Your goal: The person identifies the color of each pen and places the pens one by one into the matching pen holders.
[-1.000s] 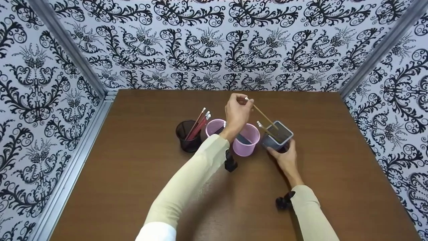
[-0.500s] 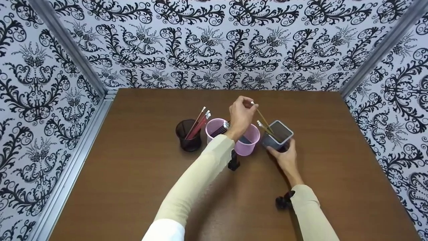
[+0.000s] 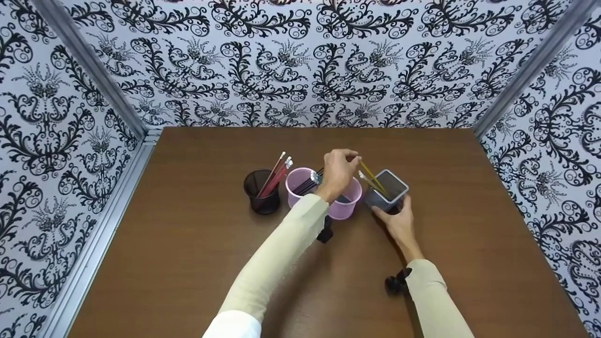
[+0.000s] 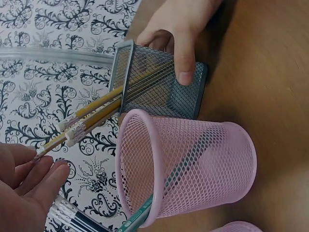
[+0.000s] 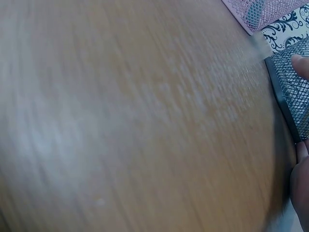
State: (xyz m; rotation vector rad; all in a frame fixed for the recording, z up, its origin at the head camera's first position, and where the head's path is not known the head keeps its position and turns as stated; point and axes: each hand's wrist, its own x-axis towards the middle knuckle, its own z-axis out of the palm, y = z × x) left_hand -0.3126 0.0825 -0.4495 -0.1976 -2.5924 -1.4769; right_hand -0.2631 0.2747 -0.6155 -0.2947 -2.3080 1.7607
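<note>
My left hand (image 3: 339,171) pinches a yellow pencil (image 3: 370,172) near its eraser end. The pencil slants down into the square grey mesh pencil cup (image 4: 186,102). In the left wrist view, a couple of other yellow pencils (image 4: 99,115) with white erasers lean in that same cup. My right hand (image 3: 401,227) grips the square cup low on its near side, thumb across the mesh. Beside it stands a pink mesh cup (image 4: 212,164) with a dark green pencil (image 4: 141,212) in it. In the right wrist view, only part of the right hand (image 5: 301,188) shows at the edge.
Further left, a second pink cup (image 3: 295,178) holds several black pencils (image 3: 306,186) with white ends. A black mesh cup (image 3: 264,204) with several red pencils (image 3: 277,178) stands at the row's left end. Patterned walls (image 3: 291,61) border the brown table (image 3: 188,234).
My left hand has come down and slightly right, sliding the yellow pencil deeper into the square cup. The right hand keeps its grip on that cup.
</note>
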